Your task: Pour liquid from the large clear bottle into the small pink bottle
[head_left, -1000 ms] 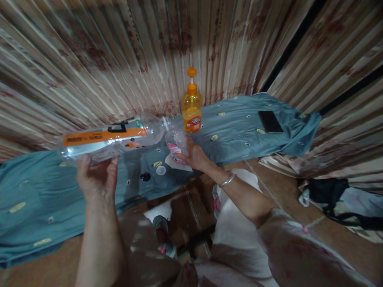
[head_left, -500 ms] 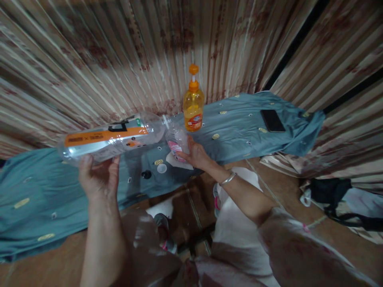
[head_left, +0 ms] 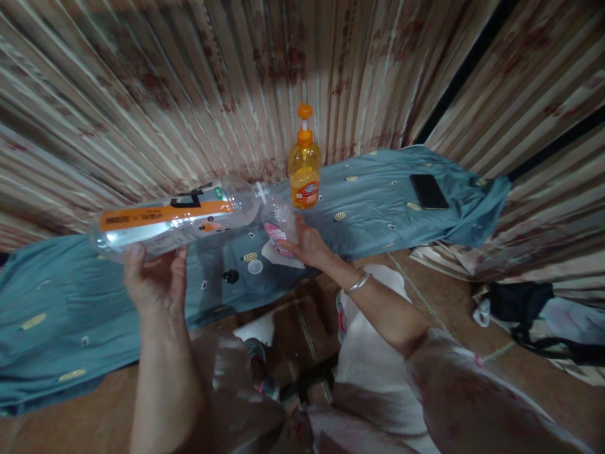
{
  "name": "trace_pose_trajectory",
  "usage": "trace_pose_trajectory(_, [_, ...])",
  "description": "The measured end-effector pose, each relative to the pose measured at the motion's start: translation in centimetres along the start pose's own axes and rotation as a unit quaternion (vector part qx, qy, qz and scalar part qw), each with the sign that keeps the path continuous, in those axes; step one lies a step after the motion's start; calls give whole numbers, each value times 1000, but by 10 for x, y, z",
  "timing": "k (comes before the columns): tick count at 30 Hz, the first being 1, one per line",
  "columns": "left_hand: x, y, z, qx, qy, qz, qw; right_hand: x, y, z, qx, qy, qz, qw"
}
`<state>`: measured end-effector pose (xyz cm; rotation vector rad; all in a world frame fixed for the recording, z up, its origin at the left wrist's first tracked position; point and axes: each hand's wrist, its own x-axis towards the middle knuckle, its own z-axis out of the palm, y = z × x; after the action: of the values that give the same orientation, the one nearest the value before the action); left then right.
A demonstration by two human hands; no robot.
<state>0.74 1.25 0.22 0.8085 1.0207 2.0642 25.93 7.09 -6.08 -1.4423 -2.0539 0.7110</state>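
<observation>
A large clear plastic bottle (head_left: 174,217) with an orange and silver label lies almost level in my left hand (head_left: 158,277), which grips it from below near its base. Its neck points right and meets the mouth of a small clear bottle (head_left: 282,224) with a pink label. My right hand (head_left: 309,243) is wrapped round that small bottle, which stands slightly tilted on a white tissue (head_left: 283,255). Whether liquid passes between the two mouths I cannot make out. In front lie a black cap (head_left: 230,276) and a whitish round lid (head_left: 255,267).
An orange pump bottle (head_left: 305,173) stands behind the small bottle, close to the striped curtain (head_left: 265,82). A black phone (head_left: 429,192) lies on the right part of the green cloth (head_left: 368,208). Dark and light fabric items (head_left: 524,309) are on the floor at right.
Hardly anything differs: both hands keep their hold and the bottles stay mouth to mouth. The view has shifted very slightly.
</observation>
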Motion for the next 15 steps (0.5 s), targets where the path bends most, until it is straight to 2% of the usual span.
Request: trace_pose_trajectory(15, [0, 1, 1, 4, -1, 2, 1000, 1, 4, 3, 1, 1, 0, 1000])
